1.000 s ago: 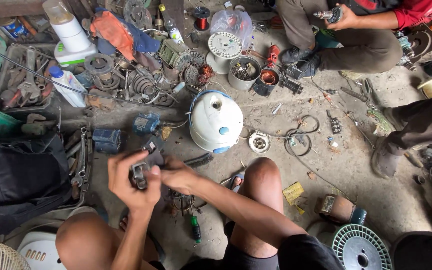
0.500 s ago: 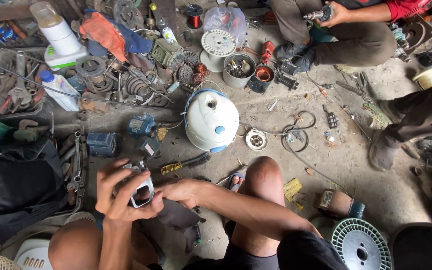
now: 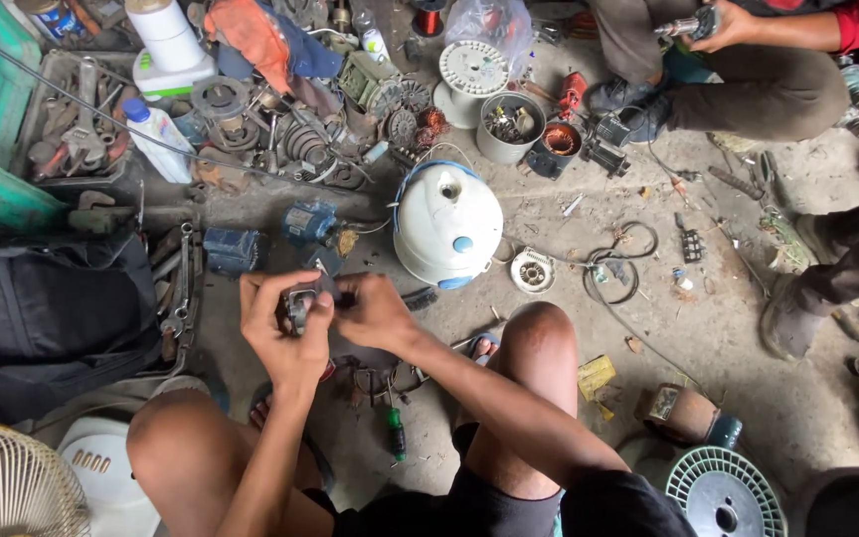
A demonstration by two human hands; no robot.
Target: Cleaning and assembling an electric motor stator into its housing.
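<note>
Both hands point(image 3: 335, 318) grip clamped on small metal motor part point(image 3: 297, 306); cluttered dusty concrete floor point(image 3: 748, 328).

Bare concrete floor point(image 3: 748, 328), gritty and stained, carries everything here. A white domed appliance housing point(image 3: 446, 226) sits near the middle, a small round white part point(image 3: 532, 270) just beside it and a loop of black cable point(image 3: 616, 268) further right. Blue motors point(image 3: 308, 221) lie left of the dome, a black bag point(image 3: 42, 308) at far left, a green spool point(image 3: 725, 492) bottom right.
</note>
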